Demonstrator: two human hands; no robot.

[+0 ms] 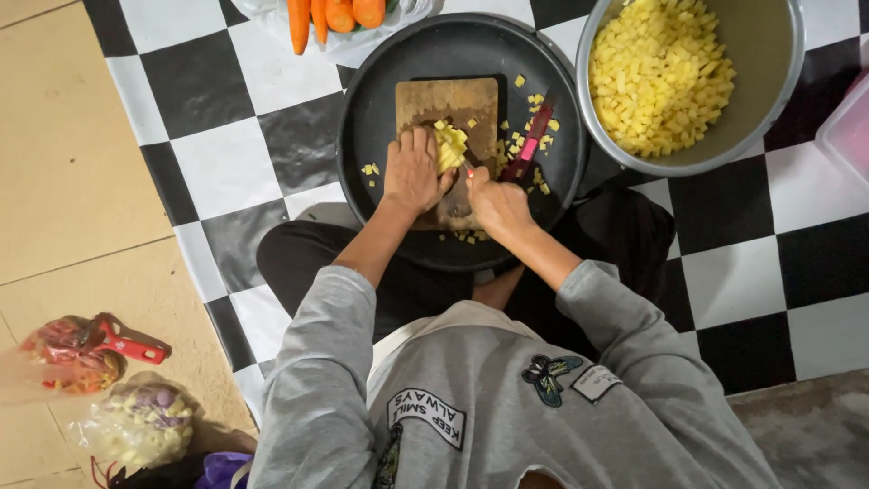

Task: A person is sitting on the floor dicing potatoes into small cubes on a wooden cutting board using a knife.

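My left hand (413, 170) presses down on a cluster of yellow potato pieces (450, 145) on a small wooden cutting board (447, 101). The board lies in a round black tray (380, 81) on the floor in front of me. My right hand (493, 201) grips a knife whose blade meets the potato pieces beside my left fingers; the blade is mostly hidden. A second knife with a red handle (531, 143) lies on the tray to the right of the board. Loose potato cubes are scattered over the tray.
A large metal bowl (769, 54) full of diced potato stands at the upper right. Carrots (330, 15) lie above the tray. Plastic bags of peelings (136, 421) and a red peeler (127, 342) sit on the tan floor at lower left. A pink container (849, 131) is at the right edge.
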